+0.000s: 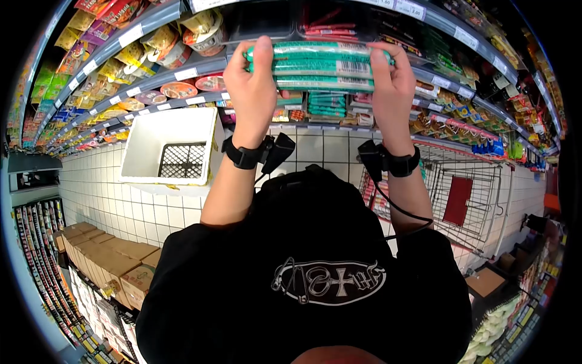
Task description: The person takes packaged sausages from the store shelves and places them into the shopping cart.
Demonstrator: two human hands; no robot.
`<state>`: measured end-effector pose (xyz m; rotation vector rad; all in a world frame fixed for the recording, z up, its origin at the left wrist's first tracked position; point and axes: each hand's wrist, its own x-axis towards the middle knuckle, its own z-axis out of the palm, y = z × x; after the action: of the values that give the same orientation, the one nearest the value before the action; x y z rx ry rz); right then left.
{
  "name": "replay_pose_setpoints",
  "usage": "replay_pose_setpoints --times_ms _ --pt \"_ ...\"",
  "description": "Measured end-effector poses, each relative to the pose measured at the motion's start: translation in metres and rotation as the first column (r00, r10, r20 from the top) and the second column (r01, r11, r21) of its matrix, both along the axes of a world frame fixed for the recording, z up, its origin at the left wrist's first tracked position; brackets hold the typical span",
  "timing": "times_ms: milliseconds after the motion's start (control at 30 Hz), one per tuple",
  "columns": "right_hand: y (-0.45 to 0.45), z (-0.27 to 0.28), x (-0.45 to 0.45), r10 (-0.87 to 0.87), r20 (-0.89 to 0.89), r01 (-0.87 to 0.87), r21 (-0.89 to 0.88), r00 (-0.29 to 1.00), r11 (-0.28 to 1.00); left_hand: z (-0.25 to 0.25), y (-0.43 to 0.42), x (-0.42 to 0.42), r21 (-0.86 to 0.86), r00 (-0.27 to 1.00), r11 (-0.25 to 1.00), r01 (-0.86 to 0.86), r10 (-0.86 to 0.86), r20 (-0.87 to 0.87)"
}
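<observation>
Several long sausages in shiny green wrappers (315, 65), with barcodes near their right ends, are held side by side in front of the shelf. My left hand (251, 88) is closed round their left ends, thumb on top. At the other end my right hand (393, 91) grips them the same way. Just beyond them, a dark shelf tray (260, 23) sits beside a tray of red sticks (330, 30). More green packs (327, 104) lie on a lower shelf beneath the held ones.
A white foam box (136, 155) with a black grid inside stands on the tiled floor at left. At right is a wire shopping cart (485, 206) with a red panel. Cup noodles (203, 30) line the left shelf; cardboard boxes (109, 255) are stacked behind on the left.
</observation>
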<state>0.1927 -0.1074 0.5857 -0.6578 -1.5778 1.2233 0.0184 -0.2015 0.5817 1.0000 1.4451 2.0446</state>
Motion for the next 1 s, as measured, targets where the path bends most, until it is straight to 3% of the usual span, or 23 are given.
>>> replay_pose_setpoints --times_ms 133,167,233,467,533,567,600,667,733,767,800,867,933,1000 --pt "-0.011 -0.008 -0.017 0.007 -0.091 -0.008 -0.005 0.996 1.0 -0.001 -0.009 -0.01 0.107 0.998 0.993 -0.055 0.05 0.05" --pt "-0.011 -0.01 -0.015 0.006 -0.041 -0.007 -0.018 0.999 1.0 -0.002 -0.014 -0.013 0.093 0.997 0.994 -0.056 0.05 0.063" --pt "-0.018 -0.009 -0.022 -0.002 -0.043 0.003 0.001 0.999 1.0 -0.005 -0.023 -0.023 0.113 0.991 0.993 -0.041 0.054 -0.118" --pt "-0.043 -0.024 -0.029 -0.009 0.049 0.011 -0.035 0.999 0.999 -0.026 -0.036 -0.039 0.102 0.999 0.995 -0.002 -0.003 0.046" --pt "-0.045 -0.024 -0.042 0.009 -0.057 0.011 0.337 0.998 0.941 -0.029 -0.038 -0.041 0.061 0.997 0.998 0.015 -0.02 0.081" --pt "-0.067 -0.005 -0.03 -0.021 0.157 0.002 0.119 0.987 0.993 -0.031 -0.04 -0.04 0.024 0.993 0.999 0.023 -0.026 0.113" --pt "-0.071 -0.005 -0.03 -0.041 0.168 0.023 0.107 0.985 0.994 -0.033 -0.042 -0.037 -0.013 0.989 0.999 0.032 -0.03 0.147" --pt "-0.078 -0.009 -0.026 -0.026 0.156 0.062 -0.235 0.987 0.97 -0.046 -0.042 -0.037 -0.045 0.987 0.998 0.05 -0.042 0.154" --pt "-0.072 -0.024 -0.021 -0.058 0.189 0.104 -0.245 0.98 0.964 -0.073 -0.033 -0.047 -0.002 0.998 0.998 0.057 -0.057 0.007" --pt "-0.067 -0.043 -0.015 -0.103 0.168 0.121 -0.101 0.98 0.988 -0.078 -0.032 -0.041 -0.006 0.996 1.0 0.023 -0.023 -0.089" --pt "-0.065 -0.054 -0.009 -0.141 0.142 0.135 0.05 0.98 0.99 -0.071 -0.035 -0.03 -0.016 0.996 0.999 0.037 -0.039 -0.08" --pt "-0.071 -0.048 -0.001 -0.172 0.125 0.17 0.026 0.977 0.985 -0.054 -0.044 -0.009 -0.188 0.986 0.975 0.116 -0.09 0.14" --pt "-0.078 -0.043 0.009 -0.181 0.167 0.194 -0.068 0.969 0.979 -0.059 -0.046 -0.011 -0.267 0.979 0.947 0.18 -0.144 0.147" --pt "-0.079 -0.043 0.017 -0.184 0.153 0.198 -0.084 0.971 0.977 -0.056 -0.044 0.0 -0.213 0.994 0.977 -0.013 -0.01 -0.107"
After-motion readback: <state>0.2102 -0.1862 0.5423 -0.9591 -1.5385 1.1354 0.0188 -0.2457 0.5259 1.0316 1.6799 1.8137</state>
